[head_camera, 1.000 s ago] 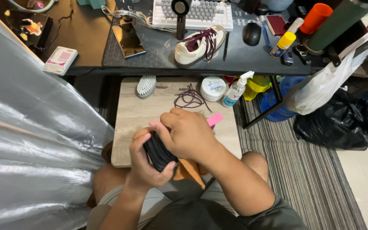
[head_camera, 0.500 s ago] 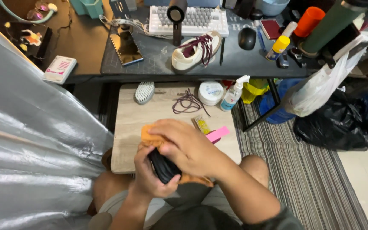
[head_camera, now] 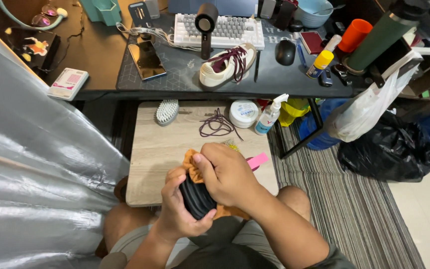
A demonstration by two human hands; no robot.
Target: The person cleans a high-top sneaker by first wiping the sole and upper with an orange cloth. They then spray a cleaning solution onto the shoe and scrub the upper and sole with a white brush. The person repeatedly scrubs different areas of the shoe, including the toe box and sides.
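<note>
Compared with half a second ago, both hands are sitting a little nearer the person's body and the orange cloth is showing more above the fingers, while the pink strip is now peeking out to the right of the knuckles.

The left hand is cupping a black ribbed object, which looks like a shoe sole or a rubber piece, though I cannot tell which, with its fingers wrapped under and around it. The right hand is clenching over the top, pressing the cloth against the black surface. Both are being held over the near edge of the low wooden table, above the person's lap.

On the table's far side, a small brush, a loose purple lace, a white round tin and a spray bottle are lying well apart from the hands. A white shoe with purple laces is resting on the dark desk beyond.

As a judgement, the cloth could be slipping off the ribbed surface if the right hand's pressure is easing, and the black object could be dropping into the lap, since only the left palm is supporting it from beneath.
</note>
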